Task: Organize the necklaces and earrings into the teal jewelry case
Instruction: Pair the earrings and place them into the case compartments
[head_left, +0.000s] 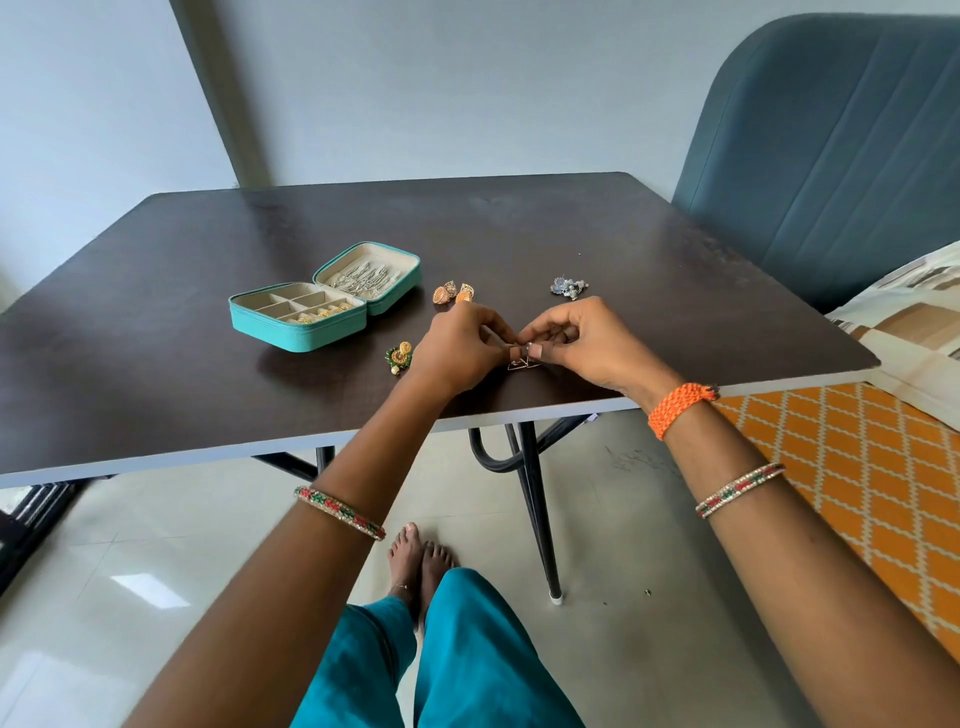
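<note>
Both grips, left hand (457, 348) and right hand (582, 343), pinch a thin wire earring (522, 364). Open teal jewelry case (301, 332) at ten o'clock; loose earrings (453, 292) at twelve on the dark worktop (571, 234); tiled floor (156, 545) below.

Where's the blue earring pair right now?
Head view: the blue earrings lie on the table, just beyond the right hand, right of the orange earrings.
</note>
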